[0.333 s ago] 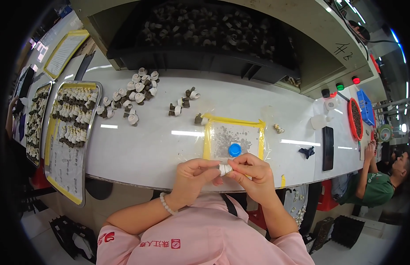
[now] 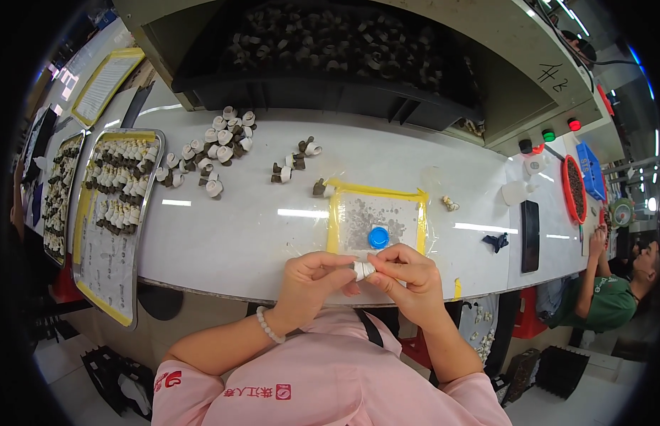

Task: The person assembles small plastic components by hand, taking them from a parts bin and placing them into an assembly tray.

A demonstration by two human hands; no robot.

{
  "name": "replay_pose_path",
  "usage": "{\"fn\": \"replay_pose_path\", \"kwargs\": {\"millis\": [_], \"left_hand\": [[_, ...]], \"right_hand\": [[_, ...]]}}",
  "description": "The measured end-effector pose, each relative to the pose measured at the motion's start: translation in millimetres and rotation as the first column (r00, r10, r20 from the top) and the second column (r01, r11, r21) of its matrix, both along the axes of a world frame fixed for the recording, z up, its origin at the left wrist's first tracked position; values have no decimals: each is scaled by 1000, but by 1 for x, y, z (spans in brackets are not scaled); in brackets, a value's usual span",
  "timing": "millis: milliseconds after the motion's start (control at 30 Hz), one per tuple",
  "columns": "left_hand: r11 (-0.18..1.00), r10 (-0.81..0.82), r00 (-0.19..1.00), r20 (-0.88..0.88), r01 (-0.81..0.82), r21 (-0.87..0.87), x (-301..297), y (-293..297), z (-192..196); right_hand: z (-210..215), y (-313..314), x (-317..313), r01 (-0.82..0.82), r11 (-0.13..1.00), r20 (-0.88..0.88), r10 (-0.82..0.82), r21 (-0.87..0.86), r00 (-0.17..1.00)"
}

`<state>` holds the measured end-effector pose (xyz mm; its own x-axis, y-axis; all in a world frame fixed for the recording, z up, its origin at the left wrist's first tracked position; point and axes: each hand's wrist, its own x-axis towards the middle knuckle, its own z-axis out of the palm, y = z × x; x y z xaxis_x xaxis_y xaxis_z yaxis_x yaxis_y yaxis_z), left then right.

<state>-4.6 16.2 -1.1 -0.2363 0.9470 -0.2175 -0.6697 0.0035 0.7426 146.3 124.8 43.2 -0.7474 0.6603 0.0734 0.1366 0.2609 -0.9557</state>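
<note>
Between my two hands, at the table's front edge, is a small white ridged figurine piece (image 2: 363, 270). My left hand (image 2: 310, 282) is closed on its left end, thumb and fingers pinching. From the other side my right hand (image 2: 409, 278) pinches the right end with thumb and forefinger. The fingers cover both ends of the piece. Just beyond them a small round blue tub (image 2: 378, 238) stands on a yellow-taped sheet (image 2: 342, 206) with grey spots. One dark-and-white figurine piece (image 2: 321, 187) lies at the sheet's upper left corner.
Several white-and-dark pieces (image 2: 223, 145) lie in a group left of centre. Trays of figurines (image 2: 137, 284) stand at far left. A black bin (image 2: 287, 96) of pieces sits under the shelf. At right are a phone (image 2: 529, 238), a white bottle (image 2: 515, 192) and a co-worker in green (image 2: 607, 302).
Both hands keep their grip on the white piece, with only a very slight shift. The surroundings have moved a little in the picture.
</note>
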Motion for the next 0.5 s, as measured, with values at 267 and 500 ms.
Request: {"fn": "replay_pose_path", "kwargs": {"millis": [267,500], "left_hand": [[1000,11,985,171,-11,2,-5,3,3],[989,-117,935,335,141,-47,-15,2,13]], "right_hand": [[6,1,-4,-41,999,7,41,32,999],[7,-2,-9,-26,967,-8,29,253,1000]]}}
